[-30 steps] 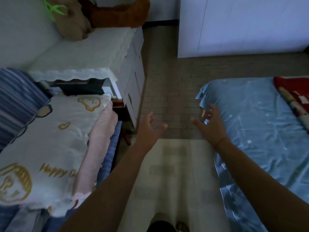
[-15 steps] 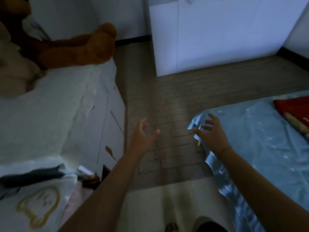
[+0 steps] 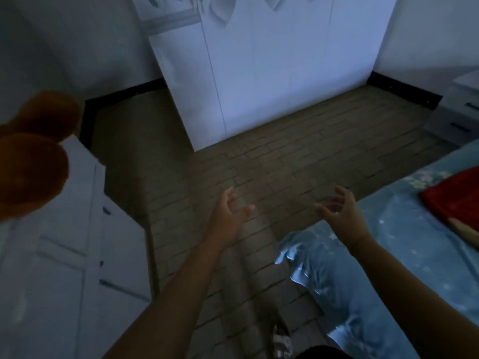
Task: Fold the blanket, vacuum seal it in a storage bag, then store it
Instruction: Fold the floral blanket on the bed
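My left hand (image 3: 228,216) is held out over the brick-patterned floor, fingers loosely spread and holding nothing. My right hand (image 3: 342,216) hovers level with it above the near corner of the bed, fingers relaxed and slightly curled, also holding nothing. A light blue bedsheet (image 3: 375,268) covers the bed at the lower right. On it, at the right edge, lies a red blanket (image 3: 453,200), only partly in view. No storage bag is in sight.
A white wardrobe (image 3: 272,73) stands ahead against the wall. A white drawer cabinet (image 3: 64,255) lines the left side, with a brown plush toy (image 3: 31,161) on top. A small white nightstand (image 3: 461,112) stands at the far right. Open floor (image 3: 259,164) lies between them.
The view has swung up and to the right: the pillows and stacked bedding at the left dropped out of sight, and the wardrobe now fills the middle. Both hands stay outstretched, holding nothing.
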`<state>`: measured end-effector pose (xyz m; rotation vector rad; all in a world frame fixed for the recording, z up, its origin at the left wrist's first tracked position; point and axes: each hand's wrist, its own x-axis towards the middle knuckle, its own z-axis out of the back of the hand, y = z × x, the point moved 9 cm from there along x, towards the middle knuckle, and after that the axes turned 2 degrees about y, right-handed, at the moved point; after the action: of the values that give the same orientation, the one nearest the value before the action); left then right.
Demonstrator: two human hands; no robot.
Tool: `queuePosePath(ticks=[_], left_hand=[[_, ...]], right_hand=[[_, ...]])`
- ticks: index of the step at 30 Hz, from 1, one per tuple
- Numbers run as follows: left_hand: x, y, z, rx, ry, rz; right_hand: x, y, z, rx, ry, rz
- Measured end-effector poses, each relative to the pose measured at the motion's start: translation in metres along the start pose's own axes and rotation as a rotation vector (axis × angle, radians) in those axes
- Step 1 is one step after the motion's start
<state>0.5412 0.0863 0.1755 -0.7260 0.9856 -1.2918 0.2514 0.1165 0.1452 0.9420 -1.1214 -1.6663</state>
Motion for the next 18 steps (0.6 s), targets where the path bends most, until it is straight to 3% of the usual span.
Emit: queuePosePath(ticks=[9,18], left_hand=[[0.233,-0.059,-0.06,0.095,0.257,-0.088],[0.447,-0.139,-0.198,0.063,0.631,-0.164]], right_hand=[[0.175,0.01,0.004,0.02,-0.2,-0.111],[0.289,-0.026,0.081,0.112,-0.721,-0.344]])
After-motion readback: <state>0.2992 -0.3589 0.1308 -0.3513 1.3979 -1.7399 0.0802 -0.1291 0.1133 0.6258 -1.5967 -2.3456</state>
